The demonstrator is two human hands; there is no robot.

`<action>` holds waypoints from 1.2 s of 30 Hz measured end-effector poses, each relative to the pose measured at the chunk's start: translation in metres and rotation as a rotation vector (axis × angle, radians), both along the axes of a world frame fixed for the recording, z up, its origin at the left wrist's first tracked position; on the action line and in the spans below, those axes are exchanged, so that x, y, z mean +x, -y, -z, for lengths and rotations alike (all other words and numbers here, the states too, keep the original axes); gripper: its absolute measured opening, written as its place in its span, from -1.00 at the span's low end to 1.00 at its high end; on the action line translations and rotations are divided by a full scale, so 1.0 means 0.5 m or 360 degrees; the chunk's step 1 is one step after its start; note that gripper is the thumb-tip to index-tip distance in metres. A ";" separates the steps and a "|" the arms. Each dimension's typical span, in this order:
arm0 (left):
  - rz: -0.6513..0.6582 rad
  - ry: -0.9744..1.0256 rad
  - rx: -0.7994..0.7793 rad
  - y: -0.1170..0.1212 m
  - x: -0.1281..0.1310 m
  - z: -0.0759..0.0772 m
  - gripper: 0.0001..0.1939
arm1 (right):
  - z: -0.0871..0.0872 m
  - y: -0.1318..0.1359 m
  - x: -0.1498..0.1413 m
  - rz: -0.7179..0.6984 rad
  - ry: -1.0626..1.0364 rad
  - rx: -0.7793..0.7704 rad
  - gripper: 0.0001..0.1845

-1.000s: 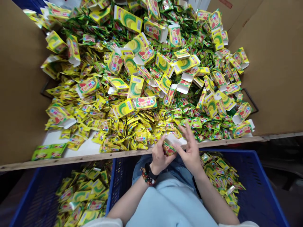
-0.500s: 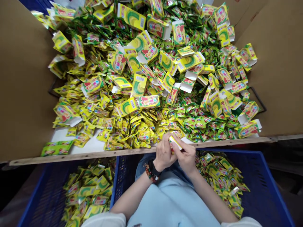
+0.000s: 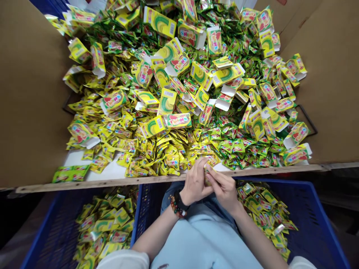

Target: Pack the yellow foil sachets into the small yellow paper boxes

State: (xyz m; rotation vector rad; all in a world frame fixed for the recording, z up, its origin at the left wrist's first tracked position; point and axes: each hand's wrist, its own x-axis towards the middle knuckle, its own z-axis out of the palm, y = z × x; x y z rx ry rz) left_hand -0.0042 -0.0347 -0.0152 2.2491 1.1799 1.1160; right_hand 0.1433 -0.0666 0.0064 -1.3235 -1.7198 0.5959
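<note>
Both my hands meet at the front edge of the table, around one small yellow candy box (image 3: 208, 178) that they mostly cover. My left hand (image 3: 195, 182) is wrapped round the box from the left, with a dark band and a beaded bracelet on its wrist. From the right, my right hand (image 3: 224, 188) presses its thumb and fingers at the top end of the box. Just beyond the hands lie yellow candy sachets (image 3: 168, 158) and green candy sachets (image 3: 238, 149). Open candy boxes with white flaps, such as one yellow box (image 3: 166, 101), lie on the pile.
Cardboard walls (image 3: 30, 93) flank the heap on both sides. A wooden strip (image 3: 112, 184) edges the table. Below it, a blue crate (image 3: 303, 220) on the right and another blue crate (image 3: 56, 224) on the left hold filled boxes. Two joined green sachets (image 3: 70, 173) lie at the left corner.
My right hand's fingers have shifted over the top of the box, and its white end no longer shows. My left hand keeps its hold. The whole view has moved slightly.
</note>
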 end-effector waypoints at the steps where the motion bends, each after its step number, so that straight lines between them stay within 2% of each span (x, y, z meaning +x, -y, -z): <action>1: -0.0010 -0.0044 0.0005 0.000 -0.017 -0.018 -0.34 | -0.004 0.013 0.031 0.0066 0.0124 -0.0058 -0.60; 2: -0.0077 -0.0088 0.0013 0.000 -0.039 -0.036 -0.32 | -0.008 0.027 0.066 0.0178 0.0304 -0.0119 -0.62; 4: -0.0401 -0.0219 0.0013 -0.004 -0.089 -0.064 -0.47 | -0.009 0.051 0.139 0.0472 0.0797 -0.0179 -0.73; 5: -0.0555 -0.0330 -0.0012 -0.009 -0.113 -0.072 -0.55 | -0.007 0.058 0.169 0.0546 0.0989 -0.0171 -0.77; 7: -0.0682 -0.0565 -0.0080 -0.021 -0.153 -0.076 -0.62 | -0.001 0.055 0.199 0.0534 0.1150 -0.0120 -0.80; 10: -0.0590 -0.0731 -0.0131 -0.041 -0.179 -0.066 -0.68 | 0.006 0.002 0.171 0.0464 0.1035 -0.0034 -0.73; 13: -0.0466 -0.0669 -0.0145 -0.056 -0.179 -0.060 -0.81 | 0.009 -0.084 0.111 0.0559 0.1023 0.0070 -0.70; 16: -0.0446 -0.0438 -0.0167 -0.065 -0.177 -0.063 -0.90 | 0.019 -0.162 0.082 0.0501 0.1147 0.0057 -0.59; 19: -0.0473 -0.0018 -0.0148 -0.072 -0.172 -0.066 -0.91 | 0.036 -0.201 0.088 0.0394 0.1182 0.0003 -0.62; 21: -0.0515 0.0314 -0.0125 -0.075 -0.157 -0.065 -0.91 | 0.039 -0.201 0.092 0.0428 0.0976 0.0032 -0.71; 24: -0.0533 0.0724 -0.0267 -0.078 -0.112 -0.060 -0.89 | 0.019 -0.169 0.072 0.0535 0.0161 0.0002 -0.77; 25: -0.0532 0.0818 -0.0364 -0.078 -0.093 -0.058 -0.87 | 0.008 -0.154 0.056 0.0497 -0.0176 -0.0084 -0.75; 27: -0.0516 0.0926 -0.0563 -0.077 -0.056 -0.055 -0.81 | -0.014 -0.128 0.016 0.0278 -0.0769 -0.0341 -0.73; 29: -0.0465 0.0941 -0.0651 -0.074 -0.028 -0.057 -0.80 | -0.027 -0.113 -0.023 0.0109 -0.1143 -0.0544 -0.73; 32: -0.0302 0.0866 -0.0616 -0.065 -0.010 -0.062 -0.76 | -0.024 -0.112 -0.054 0.0207 -0.1354 -0.0658 -0.73; 34: -0.0215 0.0799 -0.0608 -0.057 -0.011 -0.063 -0.73 | -0.015 -0.115 -0.055 0.0290 -0.1350 -0.0664 -0.68; 36: -0.0162 0.0739 -0.0645 -0.045 -0.014 -0.061 -0.66 | -0.011 -0.114 -0.046 0.0245 -0.1274 -0.0694 -0.59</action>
